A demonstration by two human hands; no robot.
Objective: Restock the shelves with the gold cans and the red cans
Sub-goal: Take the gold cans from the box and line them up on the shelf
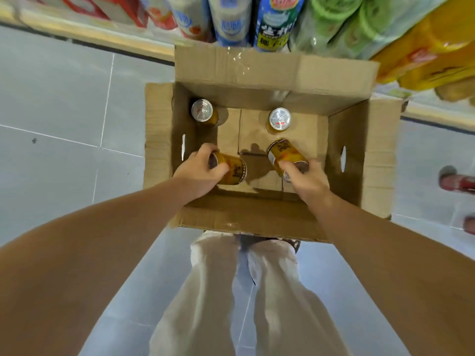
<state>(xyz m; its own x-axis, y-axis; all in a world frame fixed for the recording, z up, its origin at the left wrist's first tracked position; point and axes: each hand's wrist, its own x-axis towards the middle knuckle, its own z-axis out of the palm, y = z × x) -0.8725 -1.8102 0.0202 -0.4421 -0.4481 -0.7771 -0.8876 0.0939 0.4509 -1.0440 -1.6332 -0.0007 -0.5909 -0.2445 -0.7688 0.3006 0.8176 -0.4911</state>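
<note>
Starting close in, pale trousers (213, 291) were seen, and both arms were stretched down into a cardboard box (345, 140) on the grey floor (64, 98). The left gold can (232, 170) was gripped by the left hand (203, 170), with the fingers curled round its top end. The right gold can (282, 152) was gripped the same way by the right hand (307, 182). Both cans were tipped over. It could not be told if they were lifted off the box bottom.

Further back, the corner can (203, 111) and the back can (280, 120) were seen standing upright and untouched. No red cans were seen.

Beyond the box, bottles (231, 19) and green packs (334, 29) were stacked on the shelves (97, 34).

The job was judged far along but not finished, as four gold cans were not yet shelved.
</note>
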